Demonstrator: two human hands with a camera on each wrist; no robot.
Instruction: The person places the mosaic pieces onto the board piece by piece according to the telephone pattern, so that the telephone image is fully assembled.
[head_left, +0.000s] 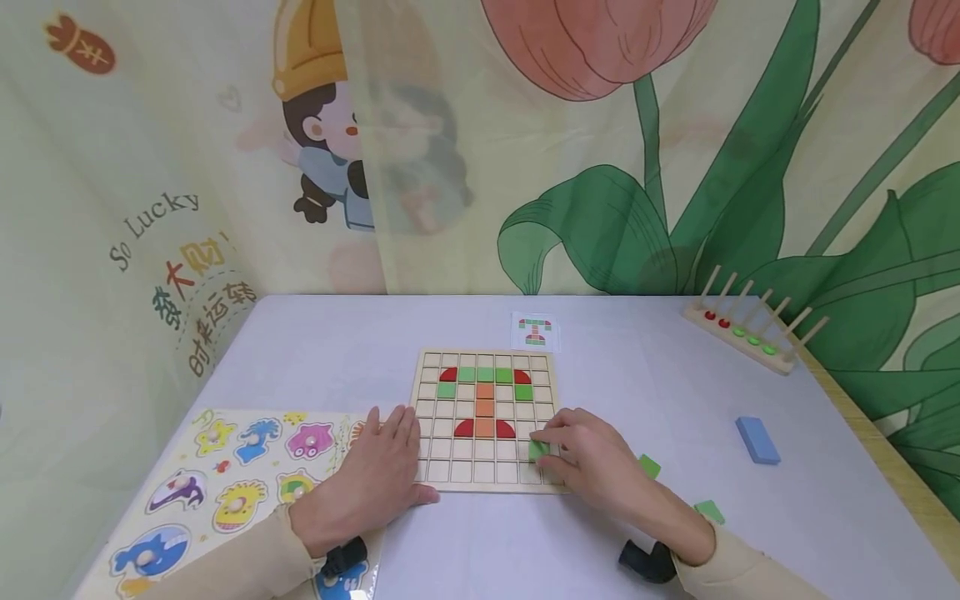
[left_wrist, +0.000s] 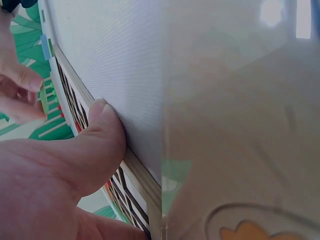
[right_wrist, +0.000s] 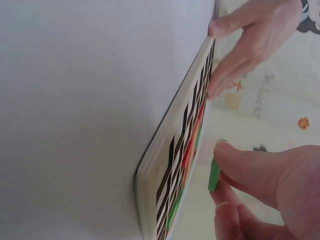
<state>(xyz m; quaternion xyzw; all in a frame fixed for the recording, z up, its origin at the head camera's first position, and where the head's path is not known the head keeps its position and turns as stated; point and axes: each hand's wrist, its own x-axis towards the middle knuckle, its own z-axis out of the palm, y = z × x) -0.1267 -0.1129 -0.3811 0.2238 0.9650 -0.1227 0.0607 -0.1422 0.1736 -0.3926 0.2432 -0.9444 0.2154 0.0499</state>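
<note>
A wooden grid board point(head_left: 442, 473) lies on the table, with red quarter-round, green square and orange square tiles set in a T-like figure. My right hand point(head_left: 592, 454) pinches a green square tile point(head_left: 538, 451) between thumb and fingers over the board's lower right cells. In the right wrist view that green tile point(right_wrist: 214, 175) is held on edge, apart from the board. My left hand point(head_left: 375, 467) rests with straight fingers along the board's left edge, its thumb point(left_wrist: 107, 125) at the near edge in the left wrist view.
A pattern card point(head_left: 536, 332) lies behind the board. Two loose green tiles, one a green square point(head_left: 649, 466), lie beside my right forearm. At left is an animal peg puzzle point(head_left: 217, 467). A blue block point(head_left: 757, 440) and a peg stand point(head_left: 750, 333) are at right.
</note>
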